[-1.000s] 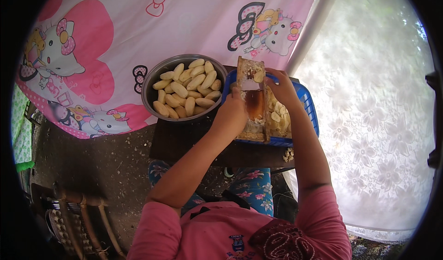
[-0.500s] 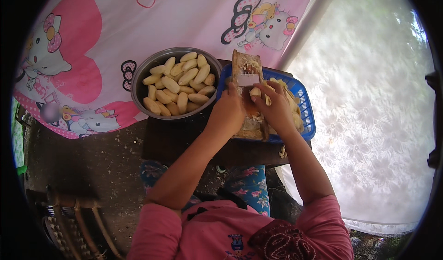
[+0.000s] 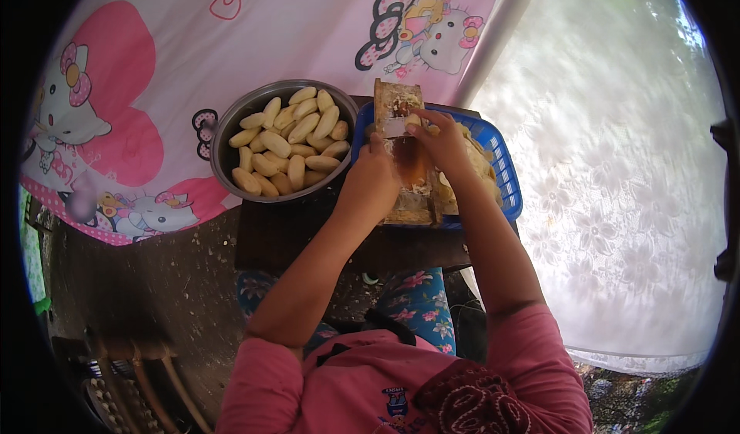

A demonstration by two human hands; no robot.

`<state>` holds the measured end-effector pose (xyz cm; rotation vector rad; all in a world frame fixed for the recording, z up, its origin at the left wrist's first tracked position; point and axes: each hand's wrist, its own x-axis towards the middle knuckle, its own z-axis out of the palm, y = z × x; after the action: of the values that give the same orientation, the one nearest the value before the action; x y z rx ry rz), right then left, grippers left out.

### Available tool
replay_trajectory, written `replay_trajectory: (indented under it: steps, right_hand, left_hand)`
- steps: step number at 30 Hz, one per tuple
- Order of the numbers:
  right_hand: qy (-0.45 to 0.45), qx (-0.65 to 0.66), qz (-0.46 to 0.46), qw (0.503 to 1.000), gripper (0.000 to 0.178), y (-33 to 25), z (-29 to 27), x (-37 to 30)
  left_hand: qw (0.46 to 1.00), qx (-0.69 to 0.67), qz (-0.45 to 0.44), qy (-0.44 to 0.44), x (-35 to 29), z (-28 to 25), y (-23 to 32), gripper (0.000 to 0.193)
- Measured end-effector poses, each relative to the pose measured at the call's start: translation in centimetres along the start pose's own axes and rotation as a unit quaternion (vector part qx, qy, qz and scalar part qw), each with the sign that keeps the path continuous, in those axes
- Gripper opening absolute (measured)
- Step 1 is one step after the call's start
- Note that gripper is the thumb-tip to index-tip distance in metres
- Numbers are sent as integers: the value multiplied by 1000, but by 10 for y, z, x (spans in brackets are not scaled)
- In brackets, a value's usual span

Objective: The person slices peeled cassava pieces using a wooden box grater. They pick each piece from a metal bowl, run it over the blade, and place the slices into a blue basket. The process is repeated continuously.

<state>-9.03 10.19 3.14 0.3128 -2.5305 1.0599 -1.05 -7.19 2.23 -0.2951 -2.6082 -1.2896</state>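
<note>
A wooden slicer (image 3: 398,93) with a pale metal blade plate across it lies over a blue plastic basket (image 3: 505,164). My left hand (image 3: 374,178) is closed round the slicer's left edge. On the board, beside the blade, my right hand (image 3: 442,145) presses a peeled banana (image 3: 414,121), mostly hidden under the fingers. Pale banana slices (image 3: 484,168) lie in the basket, to the right of the slicer. Whitish scraps cling to both ends of the board.
Left of the basket stands a metal pot (image 3: 218,153) full of peeled bananas (image 3: 287,142). Both rest on a dark wooden table (image 3: 308,241). A pink patterned cloth (image 3: 293,33) hangs behind, a white lace curtain (image 3: 601,203) at right. A wooden rack-like piece (image 3: 146,376) stands lower left.
My right hand has moved the banana up the slicer, from below the blade plate to beside its upper part. My left hand keeps its hold. The whole view has shifted slightly.
</note>
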Motion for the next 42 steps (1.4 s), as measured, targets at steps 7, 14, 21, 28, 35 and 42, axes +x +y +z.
replay_trajectory:
  steps: [7, 14, 21, 28, 35, 42]
  right_hand:
    - [-9, -15, 5, 1000, 41, -16, -9, -34]
    - [26, -29, -39, 998, 38, -8, -7, -31]
    - [-4, 42, 51, 998, 37, 11, 8, 11]
    - [27, -13, 9, 1000, 37, -8, -3, -46]
    - [-9, 120, 88, 989, 37, 13, 13, 15]
    - [49, -11, 19, 999, 36, -2, 5, -27]
  left_hand:
    - [1000, 11, 6, 7, 0, 2, 0, 56]
    - [1000, 10, -5, -8, 1, 1, 0, 55]
    - [1000, -3, -14, 6, 3, -2, 2, 51]
    - [999, -7, 8, 33, 2, 4, -2, 50]
    - [1000, -2, -12, 10, 3, 0, 1, 50]
    - [1000, 15, -4, 5, 2, 1, 0, 52]
